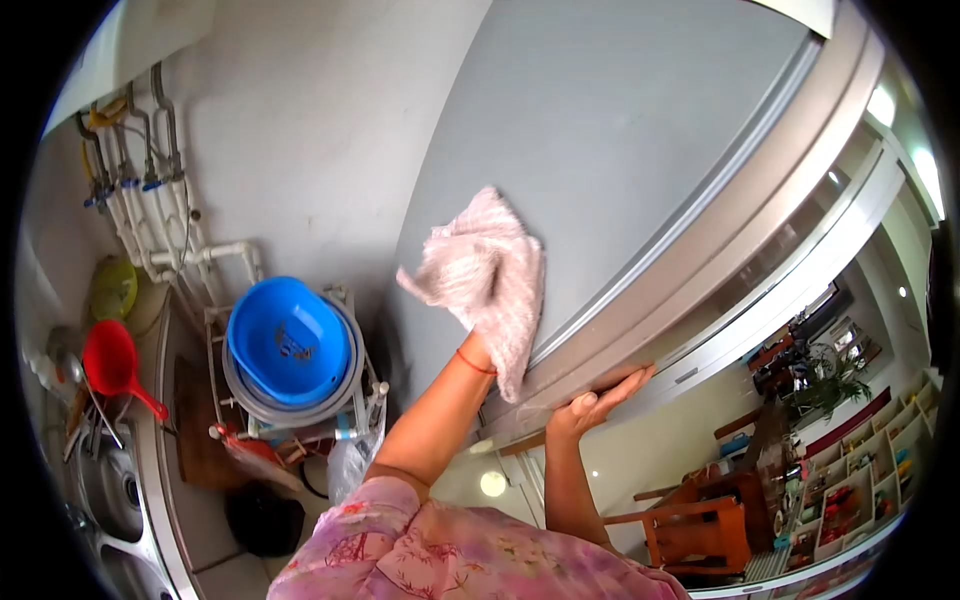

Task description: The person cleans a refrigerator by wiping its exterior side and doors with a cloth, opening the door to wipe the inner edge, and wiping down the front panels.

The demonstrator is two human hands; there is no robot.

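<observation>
A pale pink cloth [515, 285] is draped over my left hand [470, 275], hiding its fingers. The hand presses the cloth against a large flat grey panel [590, 150]. A red string circles that wrist. Lower right, my right hand [600, 400] rests with stretched fingers at the beige edge of the panel's frame [665, 300], holding nothing that I can see.
Left of the panel, a blue basin [255, 340] sits in a grey basin on a white pipe rack [215, 385]. A red ladle [112, 360] lies by a steel sink [115, 490]. Pipes run up the wall. A wooden chair [700, 535] and shelves [850, 490] stand at right.
</observation>
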